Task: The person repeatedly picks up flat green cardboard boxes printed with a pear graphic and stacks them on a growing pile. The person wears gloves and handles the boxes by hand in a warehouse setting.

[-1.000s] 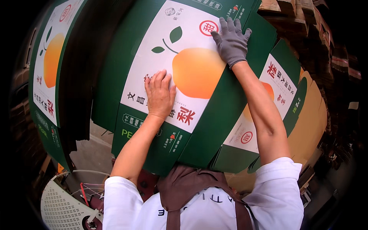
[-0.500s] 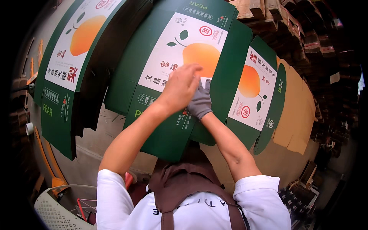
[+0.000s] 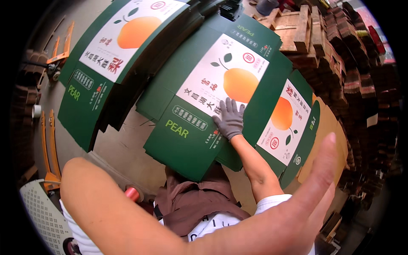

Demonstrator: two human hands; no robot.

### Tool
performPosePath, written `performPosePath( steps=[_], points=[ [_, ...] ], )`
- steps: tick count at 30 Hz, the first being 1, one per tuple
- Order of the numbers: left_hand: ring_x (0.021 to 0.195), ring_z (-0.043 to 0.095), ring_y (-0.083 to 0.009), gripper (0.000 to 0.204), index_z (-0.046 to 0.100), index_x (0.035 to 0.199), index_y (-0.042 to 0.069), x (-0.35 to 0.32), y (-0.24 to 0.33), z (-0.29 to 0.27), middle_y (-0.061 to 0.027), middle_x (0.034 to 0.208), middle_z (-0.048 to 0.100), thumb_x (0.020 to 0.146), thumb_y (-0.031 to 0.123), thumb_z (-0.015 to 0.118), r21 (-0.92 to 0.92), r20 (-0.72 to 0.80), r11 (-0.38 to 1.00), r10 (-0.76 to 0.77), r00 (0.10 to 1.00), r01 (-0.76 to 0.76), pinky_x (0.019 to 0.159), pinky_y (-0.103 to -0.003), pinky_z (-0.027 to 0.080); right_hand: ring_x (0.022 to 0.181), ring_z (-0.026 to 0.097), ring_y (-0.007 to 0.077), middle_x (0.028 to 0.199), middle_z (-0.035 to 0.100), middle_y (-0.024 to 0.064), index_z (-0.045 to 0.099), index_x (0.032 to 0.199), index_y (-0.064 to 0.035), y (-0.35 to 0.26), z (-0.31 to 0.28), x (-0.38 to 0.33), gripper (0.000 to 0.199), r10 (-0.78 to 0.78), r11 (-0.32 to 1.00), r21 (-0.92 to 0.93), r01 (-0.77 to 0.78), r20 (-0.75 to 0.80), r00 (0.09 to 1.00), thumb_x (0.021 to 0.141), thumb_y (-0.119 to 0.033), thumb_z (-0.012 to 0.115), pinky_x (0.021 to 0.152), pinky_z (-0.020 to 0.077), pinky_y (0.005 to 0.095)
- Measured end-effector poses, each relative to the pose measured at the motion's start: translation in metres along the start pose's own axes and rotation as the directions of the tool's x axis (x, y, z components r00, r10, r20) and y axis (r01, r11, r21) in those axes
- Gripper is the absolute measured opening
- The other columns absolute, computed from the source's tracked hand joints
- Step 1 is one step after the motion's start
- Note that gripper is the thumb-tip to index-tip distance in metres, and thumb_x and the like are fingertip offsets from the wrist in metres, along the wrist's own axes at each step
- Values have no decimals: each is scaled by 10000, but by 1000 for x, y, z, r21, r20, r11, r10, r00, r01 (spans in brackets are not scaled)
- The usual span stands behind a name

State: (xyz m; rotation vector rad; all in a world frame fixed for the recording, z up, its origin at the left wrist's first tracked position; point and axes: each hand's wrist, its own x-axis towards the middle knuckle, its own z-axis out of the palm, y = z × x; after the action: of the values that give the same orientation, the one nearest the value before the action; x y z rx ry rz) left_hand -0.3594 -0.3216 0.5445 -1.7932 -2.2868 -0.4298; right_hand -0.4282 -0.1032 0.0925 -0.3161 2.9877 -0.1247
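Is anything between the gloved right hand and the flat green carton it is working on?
Nothing visible: the gloved right hand lies flat on the flat green carton. The bare left hand is lifted clear, close to the camera.

Concrete floor (image 3: 123, 144) bears flat green cartons (image 3: 204, 106).

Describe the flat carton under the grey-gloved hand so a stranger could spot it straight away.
On the concrete floor, below the stacked wooden pallets, lie flattened dark green cartons with white panels picturing an orange fruit. It is the middle carton, overlapping the right carton and apart from the left stack. It alone has the grey-gloved right hand pressed flat on it.
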Motion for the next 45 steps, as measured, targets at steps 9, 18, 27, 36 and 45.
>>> performPosePath(
  steps=[9, 18, 27, 36, 45],
  points=[
    [1168, 582, -295, 416, 598, 1183, 22, -18, 35, -30, -99, 1070, 651, 827, 230, 651, 171, -17, 984, -54, 998, 56, 1069, -557, 399, 1525, 190, 301, 1621, 280, 150, 387, 1521, -134, -2, -3, 12, 796, -29, 996, -87, 30, 21, 999, 902, -620, 508, 1211, 51, 604],
    [1408, 386, -319, 609, 522, 1381, 58, -144, -63, 78, -171, 1449, 477, 877, 367, 669, 109, -310, 768, -577, 755, 631, 1134, -598, 295, 1514, 196, 346, 1623, 258, 179, 375, 1523, -88, 13, 12, 4, 763, 2, 989, -147, 20, 146, 989, 929, -547, 514, 1197, 123, 595],
    [1479, 295, -347, 681, 397, 1497, 98, -374, -120, 233, -185, 1581, 331, 918, 334, 666, 216, -190, 150, -963, 192, 965, 1171, -522, 301, 1394, 397, 416, 1493, 415, 288, 411, 1462, 23, -89, -16, 78, 719, -180, 861, 486, 147, 22, 983, 1002, -528, 450, 1154, 323, 425],
    [1368, 465, -370, 491, 512, 1387, 60, -373, -131, 214, -179, 1490, 466, 918, 155, 618, 215, -137, 290, -937, 322, 933, 1082, -411, 454, 993, 648, 264, 1218, 616, 176, 328, 1508, -35, -252, -81, 141, 885, -227, 20, 903, -430, 423, 877, 959, -726, 390, 873, 543, 448],
    [1102, 625, -342, 411, 553, 1250, -27, -366, -136, 181, -176, 1187, 615, 885, 146, 629, 425, -22, 400, -892, 451, 812, 898, -384, 558, 936, 656, 281, 1220, 609, 175, 354, 1472, -47, -259, -86, 125, 842, -326, -62, 843, -535, 490, 809, 963, -717, 390, 833, 558, 489]
  ],
)
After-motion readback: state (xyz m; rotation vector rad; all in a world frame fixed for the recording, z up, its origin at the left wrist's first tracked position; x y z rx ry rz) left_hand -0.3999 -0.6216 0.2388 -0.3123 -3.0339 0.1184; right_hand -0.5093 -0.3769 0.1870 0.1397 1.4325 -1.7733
